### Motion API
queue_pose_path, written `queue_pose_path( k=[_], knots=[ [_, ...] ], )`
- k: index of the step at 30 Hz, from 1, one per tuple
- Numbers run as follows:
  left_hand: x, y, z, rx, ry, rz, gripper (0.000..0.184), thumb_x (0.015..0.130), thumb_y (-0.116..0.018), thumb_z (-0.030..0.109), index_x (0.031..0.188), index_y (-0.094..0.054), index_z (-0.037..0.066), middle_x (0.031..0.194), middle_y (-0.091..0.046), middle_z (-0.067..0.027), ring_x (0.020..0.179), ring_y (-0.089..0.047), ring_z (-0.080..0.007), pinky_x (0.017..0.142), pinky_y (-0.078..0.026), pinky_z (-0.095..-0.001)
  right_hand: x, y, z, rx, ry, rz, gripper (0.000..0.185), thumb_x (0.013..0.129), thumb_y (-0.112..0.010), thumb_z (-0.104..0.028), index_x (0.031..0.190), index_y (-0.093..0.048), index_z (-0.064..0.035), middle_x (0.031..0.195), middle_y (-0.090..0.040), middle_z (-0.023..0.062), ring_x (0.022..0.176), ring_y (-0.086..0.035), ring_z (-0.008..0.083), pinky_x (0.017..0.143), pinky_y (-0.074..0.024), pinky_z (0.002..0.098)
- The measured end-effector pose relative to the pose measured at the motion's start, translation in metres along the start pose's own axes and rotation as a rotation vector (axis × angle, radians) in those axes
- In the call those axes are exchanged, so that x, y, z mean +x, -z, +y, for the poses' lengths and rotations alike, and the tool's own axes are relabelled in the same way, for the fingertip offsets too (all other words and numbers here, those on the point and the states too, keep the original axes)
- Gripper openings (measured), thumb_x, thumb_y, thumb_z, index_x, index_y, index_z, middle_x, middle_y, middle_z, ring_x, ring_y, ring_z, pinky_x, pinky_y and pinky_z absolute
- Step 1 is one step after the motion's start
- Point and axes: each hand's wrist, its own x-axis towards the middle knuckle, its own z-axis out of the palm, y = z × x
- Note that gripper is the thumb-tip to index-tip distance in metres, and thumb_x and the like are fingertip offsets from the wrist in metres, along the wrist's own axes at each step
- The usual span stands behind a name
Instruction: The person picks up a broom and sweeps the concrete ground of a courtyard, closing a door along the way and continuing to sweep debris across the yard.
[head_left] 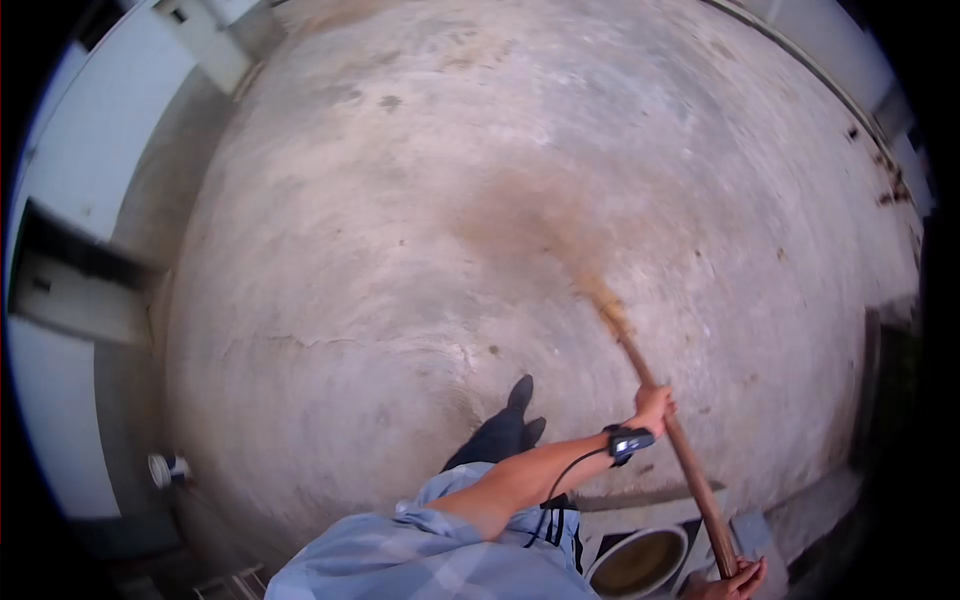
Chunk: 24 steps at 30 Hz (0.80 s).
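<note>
A broom (690, 462) is being gripped by left hand (655, 403) and right hand (738, 580); the floor (330, 230) is apparently being swept, bristles (612, 312) blurring; steady guidance is being required next.

Your broom handle (690, 465) looks like smooth wood, its blurred bristles (612, 315) fibrous; your shirt (385, 560) is matt cloth, the floor (330, 250) matt, concrete-like.
</note>
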Motion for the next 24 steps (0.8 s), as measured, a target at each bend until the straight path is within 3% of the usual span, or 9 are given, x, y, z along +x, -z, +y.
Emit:
queue_pose_path(
  k=[2,4,9,12,13,14,15,19,24],
  knots=[
    [0.014,0.055,0.022,-0.133,-0.046,0.143,0.014,0.067,-0.056,0.005,0.075,-0.045,0.007,0.058,-0.045,-0.0032,0.048,-0.047,-0.0163,0.043,-0.043,-0.0295,-0.004,-0.027,0.015,-0.172,-0.039,-0.254,0.02,0.088,-0.045,-0.013,0.098,-0.053,0.0032,0.075,-0.05,0.0069,0.063,-0.044,0.0136,0.058,-0.0413,0.0265],
    [0.026,0.114,0.053,-0.275,-0.141,0.345,0.013,0.064,-0.055,0.006,0.064,-0.043,0.009,0.053,-0.045,-0.0033,0.042,-0.045,-0.0141,0.036,-0.039,-0.0274,-0.011,-0.068,0.032,-0.349,0.234,-0.558,0.019,0.085,-0.046,-0.01,0.096,-0.056,0.0018,0.07,-0.052,0.0064,0.06,-0.045,0.0129,0.054,-0.0398,0.0267],
    [-0.011,0.26,0.17,-0.465,-0.358,0.721,0.015,0.066,-0.058,0.001,0.067,-0.043,0.005,0.058,-0.047,-0.0072,0.042,-0.045,-0.0182,0.038,-0.04,-0.0304,-0.109,-0.211,-0.022,-0.37,0.794,-1.212,0.016,0.071,-0.052,-0.007,0.082,-0.063,-0.0036,0.073,-0.061,0.0157,0.067,-0.059,0.032,0.059,-0.0456,0.0397],
    [0.09,0.464,0.178,-0.506,-0.662,0.511,0.015,0.069,-0.06,0.017,0.061,-0.049,0.011,0.054,-0.047,-0.0033,0.047,-0.05,-0.0171,0.042,-0.042,-0.0334,-0.203,-0.248,-0.133,-0.249,0.896,-1.713,0.021,0.078,-0.054,-0.023,0.087,-0.063,-0.0067,0.067,-0.06,0.0186,0.063,-0.059,0.0333,0.059,-0.0461,0.0414],
    [0.079,0.506,0.189,-0.765,-0.78,0.166,0.018,0.07,-0.058,0.019,0.059,-0.046,0.011,0.051,-0.045,-0.0047,0.046,-0.048,-0.0185,0.043,-0.043,-0.034,-0.228,-0.266,-0.139,-0.312,0.771,-2.065,0.028,0.078,-0.058,-0.031,0.094,-0.06,-0.0082,0.071,-0.061,0.0182,0.068,-0.06,0.0319,0.061,-0.0463,0.0396],
    [0.062,0.541,0.202,-0.999,-0.886,-0.195,0.022,0.071,-0.056,0.022,0.056,-0.043,0.011,0.048,-0.043,-0.0061,0.044,-0.047,-0.02,0.044,-0.043,-0.0347,-0.256,-0.274,-0.166,-0.182,0.945,-2.173,0.039,0.073,-0.064,-0.038,0.096,-0.059,-0.0076,0.073,-0.061,0.0178,0.071,-0.06,0.0323,0.062,-0.0468,0.0391],
    [0.001,0.526,0.253,-0.707,-0.658,0.72,0.016,0.072,-0.053,0.019,0.063,-0.045,0.009,0.052,-0.046,-0.0069,0.05,-0.049,-0.0205,0.05,-0.044,-0.035,-0.287,-0.279,-0.194,-0.086,1.119,-2.242,0.045,0.069,-0.067,-0.04,0.099,-0.058,-0.0072,0.073,-0.061,0.0173,0.072,-0.059,0.0336,0.063,-0.0467,0.0392],
    [-0.121,0.562,0.321,-1.136,-0.676,0.399,0.017,0.075,-0.05,0.013,0.061,-0.041,0.01,0.052,-0.045,-0.0048,0.047,-0.045,-0.0205,0.048,-0.042,-0.0331,-0.406,-0.301,-0.268,0.019,1.356,-2.398,0.045,0.065,-0.068,-0.027,0.103,-0.055,-0.0073,0.073,-0.06,0.018,0.072,-0.058,0.0354,0.065,-0.0457,0.0418],
    [-0.127,0.598,0.373,-1.192,-0.852,0.454,0.017,0.077,-0.048,0.011,0.061,-0.041,0.01,0.052,-0.044,-0.0039,0.047,-0.045,-0.0195,0.048,-0.042,-0.0328,-0.491,-0.331,-0.314,0.18,1.456,-2.392,0.045,0.063,-0.068,-0.022,0.103,-0.054,-0.0075,0.073,-0.06,0.0179,0.071,-0.057,0.036,0.064,-0.0453,0.043]
  ],
)
